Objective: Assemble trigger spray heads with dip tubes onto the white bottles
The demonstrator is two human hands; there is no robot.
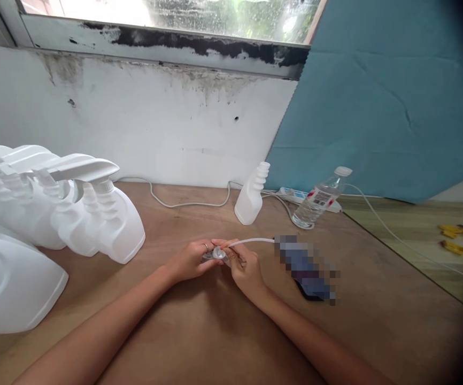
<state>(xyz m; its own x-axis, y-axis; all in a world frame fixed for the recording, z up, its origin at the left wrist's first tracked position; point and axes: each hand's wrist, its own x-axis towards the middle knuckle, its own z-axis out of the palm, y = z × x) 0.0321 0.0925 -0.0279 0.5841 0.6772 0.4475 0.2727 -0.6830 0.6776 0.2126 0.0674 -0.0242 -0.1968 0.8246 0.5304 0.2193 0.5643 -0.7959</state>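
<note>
Just beyond the middle of the table, my left hand [193, 259], with a ring on one finger, is closed around a small white and translucent plastic piece [217, 253]. Its round end faces up between my hands; its exact kind is partly hidden by fingers. My right hand [247, 267] pinches at the piece's right side. From the fingers a thin white tube [255, 240] curves right to the top edge of a phone [307, 272]; whether it is a tube or a cable I cannot tell. An uncapped white bottle with a ribbed neck [249, 200] stands beyond my hands.
Several white trigger spray bottles [107, 219] stand close together at left. A clear water bottle [315, 200] and a power strip [291, 195] are at back right. A grey cable [179, 205] runs along the wall. Blue cloth [376, 107] hangs at right.
</note>
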